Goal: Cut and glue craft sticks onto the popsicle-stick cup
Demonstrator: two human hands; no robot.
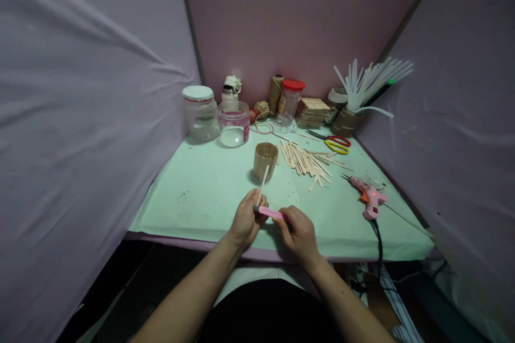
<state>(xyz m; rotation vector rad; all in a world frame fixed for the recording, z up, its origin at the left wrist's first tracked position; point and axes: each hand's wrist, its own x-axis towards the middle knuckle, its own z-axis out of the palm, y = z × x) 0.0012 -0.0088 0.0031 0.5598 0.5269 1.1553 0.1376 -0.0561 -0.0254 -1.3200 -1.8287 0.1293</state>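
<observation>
Taking the two hands as the centre of the clock, nearest the wearer the right hand [298,230] closes its fingers round one slim pink cutter-like tool [273,213] with a dark tip, which points to nine o'clock. Left of it, the left hand [246,217] pinches one narrow pale wooden stick [263,185] that points toward twelve; the tool's tip lies at the stick's lower part, though I cannot tell whether they touch. Just beyond, at twelve on the pale green tabletop [217,193], stands one upright brown scallop-rimmed cup [259,166]. Between two and three o'clock lies one pink glue gun [374,203] with an orange trigger. Toward one o'clock spread loose flat wooden sticks [300,161], over a dozen, too overlapped to count exactly, and past them one pair of scissors [328,140] with red and yellow handles. Along the far edge, two clear jars stand at eleven, one white-lidded [199,118] and one open [235,128], with one cream tumbler [230,94] behind; near twelve, one ball of brown twine [263,109], one brown tube [276,94] and one red-lidded clear jar [289,104]; toward one, one stack of wooden squares [309,115] and one brown container [344,123] of many translucent white rods [362,86].
</observation>
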